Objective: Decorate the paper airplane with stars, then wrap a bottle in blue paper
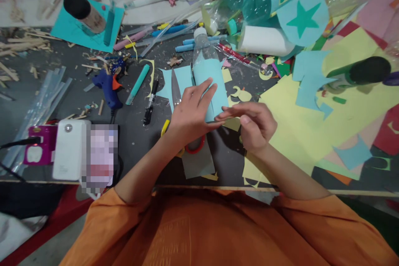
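Note:
A clear plastic bottle (202, 48) with a white cap lies with its neck pointing away from me, light blue paper (215, 72) wrapped around its body. My left hand (193, 110) holds the wrapped bottle, fingers laid across the paper and thumb by the base. At the base's right edge, my right hand (257, 124) has bent fingers, their tips touching or very near the bottle; the thumb stands apart and I see nothing held. Scissors (175, 87) with red-lined handles lie partly hidden under my left hand, over a light blue scrap (166, 79).
A blue glue gun (107, 87), a teal marker (138, 84) and a black pen (151, 104) lie left. Yellow paper sheets (286, 112) and cut scraps spread right. Decorated bottles (264, 0) and a white roll (264, 40) stand behind. A power bank (70, 149) sits near the front edge.

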`<state>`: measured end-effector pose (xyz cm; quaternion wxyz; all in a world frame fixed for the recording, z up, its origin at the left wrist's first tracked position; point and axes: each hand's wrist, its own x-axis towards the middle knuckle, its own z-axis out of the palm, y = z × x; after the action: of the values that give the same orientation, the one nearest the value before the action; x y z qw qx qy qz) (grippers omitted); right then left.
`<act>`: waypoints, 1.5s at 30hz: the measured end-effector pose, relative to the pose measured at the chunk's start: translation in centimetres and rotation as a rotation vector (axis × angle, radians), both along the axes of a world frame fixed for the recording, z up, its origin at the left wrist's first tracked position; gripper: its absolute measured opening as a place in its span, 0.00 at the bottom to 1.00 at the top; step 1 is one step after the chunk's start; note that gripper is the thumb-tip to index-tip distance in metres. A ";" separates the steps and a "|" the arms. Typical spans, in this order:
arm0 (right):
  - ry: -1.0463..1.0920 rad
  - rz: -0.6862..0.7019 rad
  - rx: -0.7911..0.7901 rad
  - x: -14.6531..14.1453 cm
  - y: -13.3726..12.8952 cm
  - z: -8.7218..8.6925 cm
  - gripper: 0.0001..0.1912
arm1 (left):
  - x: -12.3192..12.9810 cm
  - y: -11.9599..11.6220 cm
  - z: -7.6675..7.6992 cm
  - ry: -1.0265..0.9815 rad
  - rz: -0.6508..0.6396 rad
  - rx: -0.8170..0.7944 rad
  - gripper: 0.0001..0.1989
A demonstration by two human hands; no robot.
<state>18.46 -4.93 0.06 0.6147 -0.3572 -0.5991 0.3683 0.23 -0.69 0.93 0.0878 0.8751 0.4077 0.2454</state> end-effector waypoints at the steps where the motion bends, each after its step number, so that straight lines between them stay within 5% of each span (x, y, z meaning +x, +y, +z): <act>1: 0.004 -0.058 0.006 0.0 0.2 -0.1 0.14 | -0.1 0.0 0.0 0.014 0.003 -0.014 0.39; 4: -0.147 -0.184 -0.007 0.2 1.1 -0.4 0.10 | -0.2 0.0 0.1 0.046 0.010 -0.047 0.42; 8: -0.433 -0.139 -0.137 0.5 1.8 -0.6 0.15 | 0.0 -0.2 0.3 0.057 0.022 -0.028 0.38; 19: -0.463 -0.050 -0.182 -0.2 0.5 -2.0 0.42 | 1.2 -1.4 0.2 -0.053 0.027 0.147 0.17; 27: -0.487 -0.182 -0.102 1.0 1.4 -0.6 0.30 | 1.6 -2.0 1.4 0.049 -0.109 0.120 0.25; 31: -0.458 -0.036 -0.142 2.1 2.6 0.7 0.30 | 0.2 -0.6 3.8 0.122 -0.190 0.125 0.23; 35: -0.373 0.217 -0.190 3.0 3.0 2.1 0.31 | -1.7 0.5 7.8 0.242 -0.282 0.162 0.18; 39: -0.326 0.414 -0.299 3.6 3.1 2.7 0.30 | -3.1 0.9 11.0 0.443 -0.318 -0.050 0.20; 45: -0.154 0.605 -0.487 3.5 3.5 2.7 0.29 | -4.3 1.3 10.5 0.557 -0.351 -0.279 0.29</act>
<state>22.00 -1.46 2.78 0.3289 -0.3265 -0.6166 0.6364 -4.03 0.62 11.40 0.1328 0.9447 0.2892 -0.0796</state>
